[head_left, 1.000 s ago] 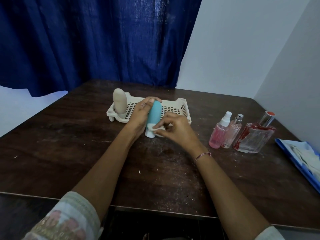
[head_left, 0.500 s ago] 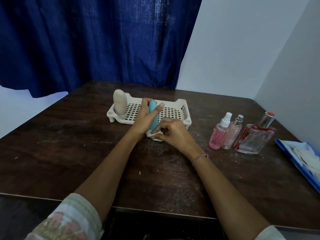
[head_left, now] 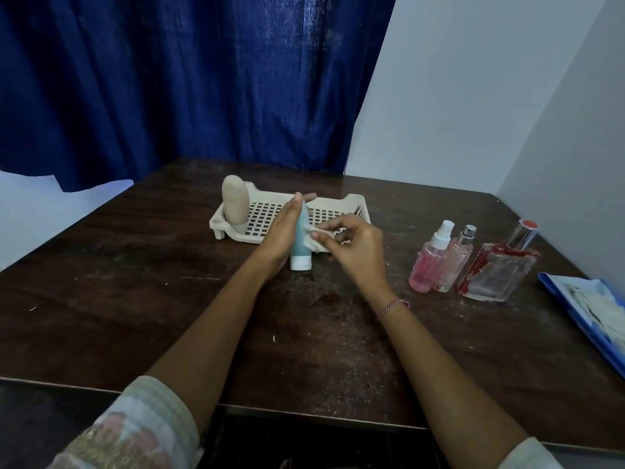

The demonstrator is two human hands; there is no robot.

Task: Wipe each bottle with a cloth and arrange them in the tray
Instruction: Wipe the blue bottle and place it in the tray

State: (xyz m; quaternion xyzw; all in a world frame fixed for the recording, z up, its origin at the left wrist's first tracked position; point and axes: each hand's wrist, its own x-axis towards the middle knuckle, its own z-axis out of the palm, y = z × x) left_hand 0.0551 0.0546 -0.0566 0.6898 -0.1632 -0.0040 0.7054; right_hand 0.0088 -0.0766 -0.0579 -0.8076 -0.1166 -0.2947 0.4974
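- The left grip (head_left: 284,231) holds the teal bottle (head_left: 300,243) from the bottle's left. The palm lies along its side and the fingertips reach its narrow top end, so the hand is closed about the bottle.
- The right grip (head_left: 351,245) pinches a small white cloth (head_left: 313,239) between thumb and fingers. It presses the cloth against the bottle's right side, about halfway up.
- The bottle stands between the two grips, its white cap down on the surface (head_left: 169,282). Its long axis is close to upright, so a wiping stroke would likely run up and down that axis, with the left grip steadying or turning it.
- The tray (head_left: 355,204) lies just beyond both grips, on the far side from the person. Its near rim is partly hidden behind the hands.
- A beige bottle (head_left: 234,199) stands upright at the tray's end beyond and to the left of the left grip. The grid floor to its right looks free.
- Placing probably falls to the left grip, which already has the bottle. The move would be a short lift away from the person and over the near rim, keeping the bottle upright.
- Three bottles wait well to the right of the right grip: a pink spray bottle (head_left: 429,262), a paler spray bottle (head_left: 455,262) touching it or nearly so, and a square glass bottle (head_left: 497,269). The right grip is the nearer one to them.
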